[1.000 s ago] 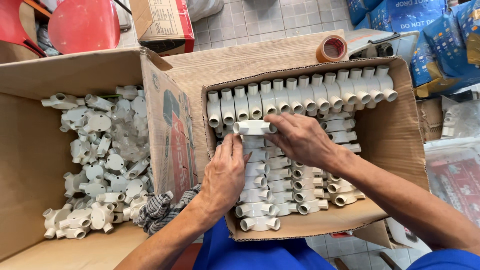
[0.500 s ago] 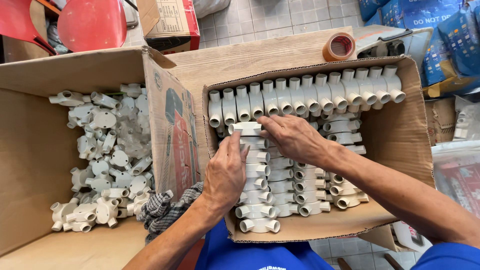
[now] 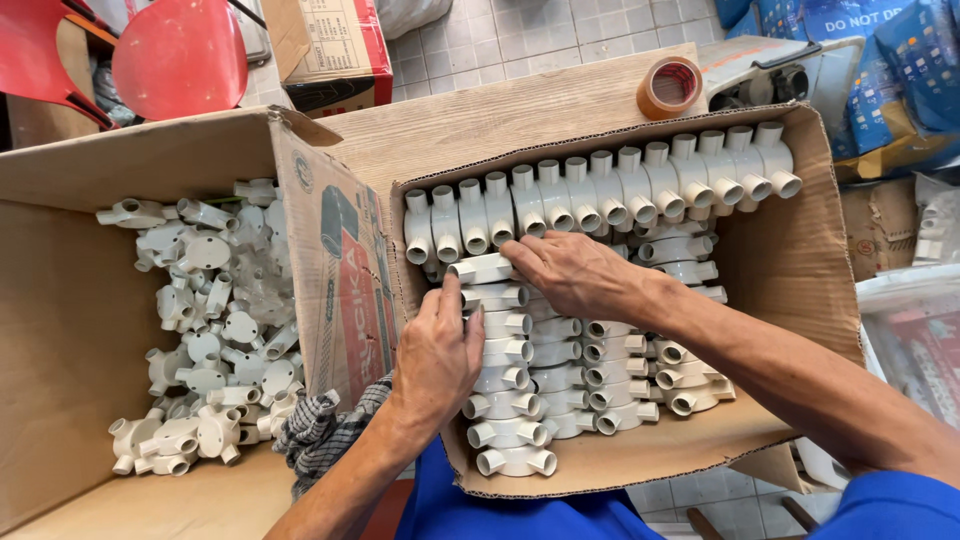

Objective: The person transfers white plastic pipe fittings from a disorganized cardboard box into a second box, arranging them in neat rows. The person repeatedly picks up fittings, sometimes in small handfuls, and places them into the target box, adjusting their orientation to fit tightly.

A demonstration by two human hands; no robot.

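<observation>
— Wooden table (image 3: 500, 120) carries two cardboard boxes?

— Yes. Right box (image 3: 800, 240) holds white pipe fittings in neat rows. Left hand (image 3: 435, 355) lies flat, fingers open, on one column. Right hand (image 3: 575, 275) pinches the top fitting (image 3: 480, 268).

— And the left box (image 3: 60, 300)?

— Loose fittings (image 3: 205, 330), heaped.

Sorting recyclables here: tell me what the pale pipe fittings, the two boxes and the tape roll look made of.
Pipe fittings: apparently moulded plastic, off-white, smooth with a slight sheen. Right box and left box: brown corrugated cardboard, matte, with folded flaps. Tape roll: glossy brown packing tape, probably plastic film; the core looks like cardboard.
</observation>
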